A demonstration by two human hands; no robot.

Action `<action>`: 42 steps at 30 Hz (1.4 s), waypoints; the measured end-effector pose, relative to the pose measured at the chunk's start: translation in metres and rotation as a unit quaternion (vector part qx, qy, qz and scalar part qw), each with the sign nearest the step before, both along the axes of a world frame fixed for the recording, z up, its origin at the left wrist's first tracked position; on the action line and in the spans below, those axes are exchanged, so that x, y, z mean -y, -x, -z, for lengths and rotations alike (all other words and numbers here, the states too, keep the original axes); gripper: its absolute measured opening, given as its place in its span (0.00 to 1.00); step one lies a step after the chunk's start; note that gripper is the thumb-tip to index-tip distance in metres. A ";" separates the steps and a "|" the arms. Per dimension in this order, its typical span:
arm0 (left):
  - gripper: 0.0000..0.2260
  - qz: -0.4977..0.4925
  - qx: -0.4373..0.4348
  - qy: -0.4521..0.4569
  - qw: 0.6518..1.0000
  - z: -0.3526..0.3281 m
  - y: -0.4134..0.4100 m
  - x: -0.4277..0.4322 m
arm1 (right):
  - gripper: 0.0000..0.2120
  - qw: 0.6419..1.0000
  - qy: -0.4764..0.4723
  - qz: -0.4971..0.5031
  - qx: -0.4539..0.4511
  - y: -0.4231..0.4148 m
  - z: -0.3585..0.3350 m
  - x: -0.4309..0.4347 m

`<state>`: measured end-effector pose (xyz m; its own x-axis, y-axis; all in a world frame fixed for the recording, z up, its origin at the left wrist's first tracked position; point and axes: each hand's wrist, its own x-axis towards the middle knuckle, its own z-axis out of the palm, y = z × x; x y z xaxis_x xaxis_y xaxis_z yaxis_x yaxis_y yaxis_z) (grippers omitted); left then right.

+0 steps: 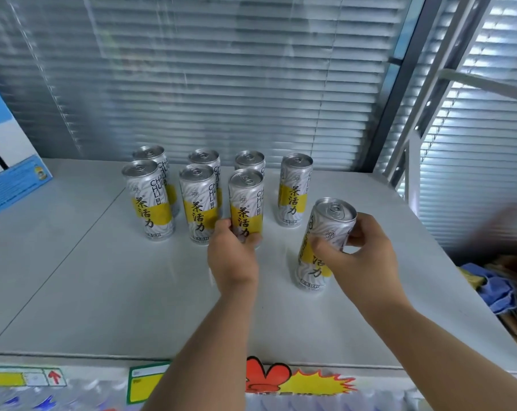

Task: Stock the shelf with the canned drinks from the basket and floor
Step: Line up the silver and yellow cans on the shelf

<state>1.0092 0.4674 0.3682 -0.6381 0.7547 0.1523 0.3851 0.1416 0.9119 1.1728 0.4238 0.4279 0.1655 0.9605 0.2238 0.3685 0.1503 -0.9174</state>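
Left hand [232, 256] wraps thumb and fingers round the lower part of the front can [247, 203], which stands upright on the shelf [73, 277] at the 3 o'clock end of the front row. Right hand [361, 256] grips the tilted can [325, 232] around its middle, thumb across the label, fingers curled round the far side. Its top leans toward 1 o'clock and its base is down at the shelf surface; contact is hard to tell. Tilted can sits at 4 o'clock of the group, apart from it. Standing cans [198, 203]: seven counting the front can, silver with a yellow band and black characters, pull-tab tops up. Front row of three, back row of four right behind. Back-row end can [296, 191] at 3 o'clock has nothing in front of it. Blue and white box [11, 179] on the shelf at 9 o'clock, well apart from the cans. Closed blinds [221, 84] behind the shelf at 12 o'clock. White shelf upright [411, 161] at 2 o'clock. Blue cloth [497, 292] past the shelf edge at 3 o'clock, blurred. Price tags [146, 381] and a red-yellow sticker [281, 378] on the shelf's front lip at 6 o'clock.
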 end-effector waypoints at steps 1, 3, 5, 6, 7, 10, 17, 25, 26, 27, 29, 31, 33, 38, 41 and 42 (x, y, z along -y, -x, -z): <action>0.15 0.000 -0.002 -0.002 1.000 0.001 -0.001 -0.002 | 0.15 1.000 0.000 -0.001 -0.002 0.001 -0.001 -0.002; 0.17 -0.001 -0.006 -0.005 1.000 0.002 -0.001 -0.003 | 0.15 1.000 0.000 -0.004 -0.003 0.005 -0.003 -0.004; 0.19 0.000 -0.013 -0.007 1.000 0.002 -0.001 -0.004 | 0.15 1.000 -0.001 -0.007 -0.001 0.006 -0.005 -0.006; 0.19 0.000 -0.015 -0.006 1.000 0.001 -0.001 -0.004 | 0.15 1.000 -0.001 -0.010 -0.001 0.006 -0.007 -0.007; 0.19 0.001 -0.015 -0.006 1.000 0.001 -0.001 -0.004 | 0.15 1.000 0.000 -0.016 -0.002 0.007 -0.008 -0.008; 0.19 0.004 -0.012 -0.005 1.000 0.000 0.000 -0.003 | 0.18 0.999 0.010 -0.048 0.002 0.007 -0.007 -0.012; 0.19 0.003 -0.018 -0.008 1.000 0.003 0.002 -0.003 | 0.26 0.994 0.036 -0.099 0.004 0.008 0.009 -0.012; 0.19 -0.001 -0.026 -0.020 0.999 0.007 0.003 -0.004 | 0.26 0.999 0.041 -0.027 0.017 0.020 0.042 -0.011; 0.19 0.000 -0.028 -0.022 0.999 0.008 0.003 -0.004 | 0.25 0.999 0.040 -0.027 0.016 0.022 0.042 -0.016; 0.18 0.001 -0.030 -0.023 0.999 0.009 0.004 -0.004 | 0.25 0.999 0.039 -0.026 0.017 0.024 0.041 -0.021; 0.19 0.000 -0.032 -0.027 0.999 0.010 0.004 -0.004 | 0.25 0.999 0.037 -0.020 0.021 0.028 0.041 -0.030; 0.19 -0.002 -0.035 -0.030 0.999 0.011 0.004 -0.004 | 0.25 0.999 0.037 -0.012 0.024 0.034 0.042 -0.037; 0.19 -0.002 -0.040 -0.030 0.999 0.011 0.004 -0.005 | 0.25 0.999 0.040 -0.002 0.019 0.038 0.042 -0.041; 0.19 0.008 -0.040 -0.025 0.999 0.010 0.005 -0.005 | 0.24 0.999 0.037 0.012 0.025 0.044 0.044 -0.048; 0.19 0.014 -0.039 -0.028 0.999 0.009 0.005 -0.005 | 0.23 0.999 0.039 0.007 0.034 0.044 0.044 -0.049; 0.19 0.015 -0.039 -0.029 0.999 0.009 0.005 -0.005 | 0.23 0.998 0.040 0.006 0.039 0.045 0.044 -0.049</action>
<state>1.0038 0.4722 0.3591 -0.5999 0.7620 0.2437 0.4579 0.0772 0.8857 1.1282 0.4731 0.3838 0.1616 0.9739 0.1593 0.4413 0.0731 -0.8944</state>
